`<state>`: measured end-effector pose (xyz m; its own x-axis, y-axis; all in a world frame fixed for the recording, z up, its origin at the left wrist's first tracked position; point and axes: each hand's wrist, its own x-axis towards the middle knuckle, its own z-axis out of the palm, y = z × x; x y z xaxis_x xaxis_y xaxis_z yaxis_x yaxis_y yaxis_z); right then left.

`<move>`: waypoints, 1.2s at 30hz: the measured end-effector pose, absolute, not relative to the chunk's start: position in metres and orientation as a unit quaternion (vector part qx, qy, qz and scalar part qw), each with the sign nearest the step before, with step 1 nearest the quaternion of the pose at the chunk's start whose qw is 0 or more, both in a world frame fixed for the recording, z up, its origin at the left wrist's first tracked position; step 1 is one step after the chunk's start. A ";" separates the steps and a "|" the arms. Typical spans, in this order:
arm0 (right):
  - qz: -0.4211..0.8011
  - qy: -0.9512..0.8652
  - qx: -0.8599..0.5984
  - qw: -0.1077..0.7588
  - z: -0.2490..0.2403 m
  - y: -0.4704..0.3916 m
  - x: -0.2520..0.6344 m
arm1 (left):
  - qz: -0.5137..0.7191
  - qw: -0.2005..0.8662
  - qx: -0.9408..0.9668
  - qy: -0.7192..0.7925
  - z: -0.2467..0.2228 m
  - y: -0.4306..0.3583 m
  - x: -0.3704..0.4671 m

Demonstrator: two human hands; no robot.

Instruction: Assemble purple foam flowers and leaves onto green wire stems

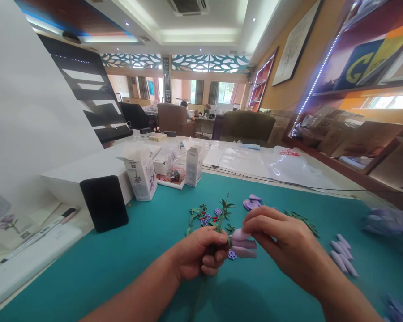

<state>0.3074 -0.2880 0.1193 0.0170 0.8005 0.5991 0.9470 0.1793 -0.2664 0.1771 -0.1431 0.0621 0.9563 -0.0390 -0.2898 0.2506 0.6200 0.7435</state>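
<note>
My left hand [206, 250] is closed around the green stem of a toy flower [224, 212], whose leafy tip points up above my thumb. Several pale lilac petals [244, 249] stick out to the right from the stem, beside my left thumb. With thumb and fingers pinched, my right hand [282, 243] grips the uppermost petal [240, 234]. Just behind my hands lies a cluster of small green, purple and red pieces [201, 215]. A purple wheel-like piece [232, 255] shows under the petals.
Darker purple petals [251, 203], green leaf pieces [302, 222] and loose lilac petals [344, 255] lie on the teal mat [147, 273]. A black tablet-like panel [104, 203] leans at left near open boxes [143, 179]. A plastic bag [386, 222] rests at right.
</note>
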 end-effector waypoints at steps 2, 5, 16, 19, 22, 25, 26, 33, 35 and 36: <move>-0.109 -0.694 -0.632 0.328 0.120 -0.289 0.307 | -0.084 0.891 0.428 0.124 0.063 -0.143 0.177; -0.111 -0.696 -0.631 0.325 0.121 -0.290 0.306 | -0.086 0.890 0.430 0.126 0.065 -0.144 0.177; -0.138 -0.715 -0.610 0.312 0.122 -0.292 0.303 | -0.087 0.883 0.447 0.113 0.063 -0.143 0.177; -0.142 -0.719 -0.607 0.307 0.121 -0.292 0.304 | -0.082 0.881 0.451 0.115 0.064 -0.144 0.177; -0.145 -0.721 -0.605 0.304 0.120 -0.293 0.304 | -0.084 0.881 0.451 0.113 0.064 -0.145 0.177; -0.145 -0.725 -0.602 0.302 0.120 -0.293 0.304 | -0.087 0.879 0.454 0.117 0.064 -0.145 0.177; -0.144 -0.727 -0.600 0.301 0.119 -0.293 0.304 | -0.087 0.878 0.455 0.118 0.064 -0.146 0.177; -0.154 -0.736 -0.592 0.289 0.122 -0.293 0.304 | -0.097 0.884 0.444 0.108 0.062 -0.145 0.177; -0.157 -0.737 -0.589 0.291 0.122 -0.293 0.303 | -0.104 0.887 0.437 0.101 0.062 -0.145 0.177; -0.160 -0.737 -0.588 0.293 0.122 -0.293 0.303 | -0.106 0.889 0.435 0.099 0.062 -0.145 0.177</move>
